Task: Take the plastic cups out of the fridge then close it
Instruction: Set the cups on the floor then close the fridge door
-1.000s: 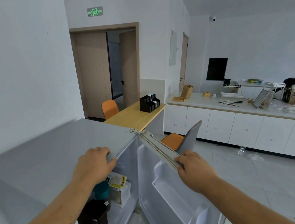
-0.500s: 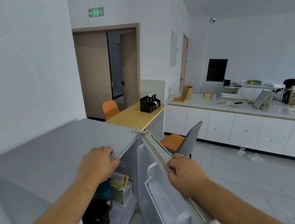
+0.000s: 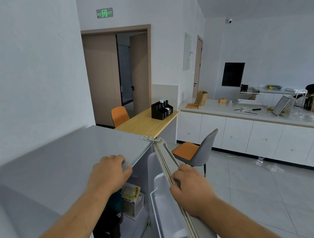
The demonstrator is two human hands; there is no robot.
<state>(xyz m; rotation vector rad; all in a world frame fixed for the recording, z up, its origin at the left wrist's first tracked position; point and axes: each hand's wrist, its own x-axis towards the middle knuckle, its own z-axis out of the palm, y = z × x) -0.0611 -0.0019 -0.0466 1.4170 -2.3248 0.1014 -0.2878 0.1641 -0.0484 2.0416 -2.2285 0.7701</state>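
Observation:
A small grey fridge (image 3: 63, 170) stands below me, its door (image 3: 170, 216) hinged at the right and partly open. My left hand (image 3: 109, 173) grips the front edge of the fridge top. My right hand (image 3: 190, 188) holds the top edge of the door. Inside on the shelf are a teal cup (image 3: 115, 201) and dark cup-like containers (image 3: 110, 231), partly hidden under my left forearm. Their exact shape is hard to tell.
A white and yellow packet (image 3: 133, 198) stands on the fridge shelf beside the cups. A grey and orange chair (image 3: 197, 151) is just behind the door. A wooden table (image 3: 144, 123) holds a black organiser, and a long white counter (image 3: 252, 132) runs along the right.
The door's free end has swung left under my right hand, narrowing the opening. My left hand has stayed on the fridge top edge.

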